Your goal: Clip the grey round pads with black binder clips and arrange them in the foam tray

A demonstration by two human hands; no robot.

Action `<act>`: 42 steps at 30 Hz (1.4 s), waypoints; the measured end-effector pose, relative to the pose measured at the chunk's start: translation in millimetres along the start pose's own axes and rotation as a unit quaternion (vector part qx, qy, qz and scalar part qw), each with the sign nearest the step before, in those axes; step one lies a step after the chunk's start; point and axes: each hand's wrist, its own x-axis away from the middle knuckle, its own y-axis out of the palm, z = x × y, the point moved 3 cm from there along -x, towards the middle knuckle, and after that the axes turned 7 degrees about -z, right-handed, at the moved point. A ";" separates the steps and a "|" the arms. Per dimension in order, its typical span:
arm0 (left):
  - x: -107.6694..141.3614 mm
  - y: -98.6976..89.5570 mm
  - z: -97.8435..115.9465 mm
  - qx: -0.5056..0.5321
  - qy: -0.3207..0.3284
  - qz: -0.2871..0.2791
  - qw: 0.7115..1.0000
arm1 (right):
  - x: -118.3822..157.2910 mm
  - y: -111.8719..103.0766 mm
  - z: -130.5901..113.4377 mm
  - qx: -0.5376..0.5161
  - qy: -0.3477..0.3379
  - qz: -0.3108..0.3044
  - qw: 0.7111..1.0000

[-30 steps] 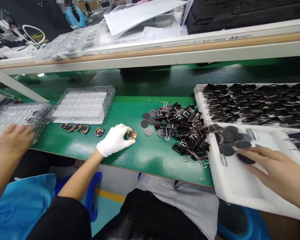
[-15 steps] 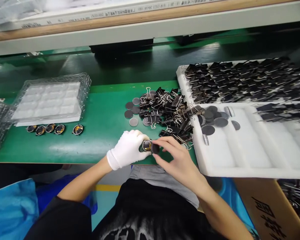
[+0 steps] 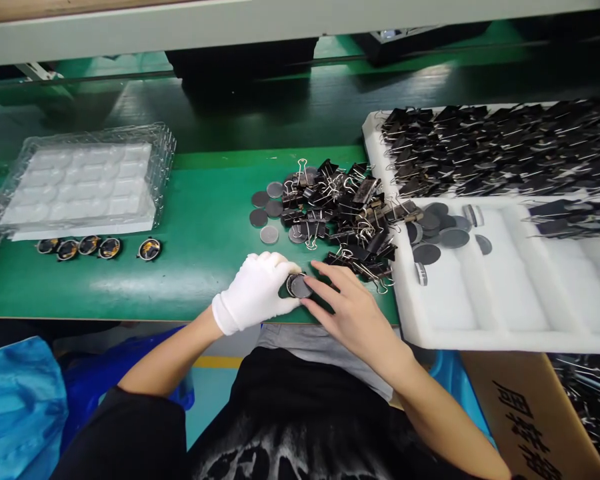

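Observation:
My left hand (image 3: 257, 291), in a white glove, grips a small round ringed part from its left side, over the bench's front edge. A dark grey disc (image 3: 301, 287) lies over that part and covers most of its inside. Bare, my right hand (image 3: 347, 300) has its thumb and a fingertip on the disc's right rim, the other fingers spread. Loose grey discs (image 3: 269, 234) lie beyond my hands, beside a heap of black binder clips (image 3: 343, 207). To the left, several round parts (image 3: 150, 249) with yellow-and-black insides rest on the green bench (image 3: 205, 227).
A white foam tray (image 3: 460, 300) at the right holds rows of clips and some loose discs. Clear plastic blister trays (image 3: 90, 180) are stacked at the left. A cardboard box (image 3: 525, 407) stands below the foam tray. A grey shelf beam (image 3: 250, 23) crosses the far side.
The disc has moved left from beside the ringed part to lie over it, hiding the yellow inside. My right fingers have spread a little. The whole view has shifted slightly.

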 end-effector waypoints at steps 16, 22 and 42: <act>-42.3 -57.1 7.8 -0.108 -0.093 0.070 0.987 | -3.4 22.5 -20.9 0.016 0.133 0.052 0.990; -70.3 -55.1 20.0 -0.226 -0.101 -0.014 0.969 | -1.5 21.2 -19.8 0.004 0.123 0.054 0.991; 2.0 -59.0 -47.7 0.017 0.006 -0.197 0.980 | 11.9 2.9 -5.7 -0.072 0.004 -0.016 0.997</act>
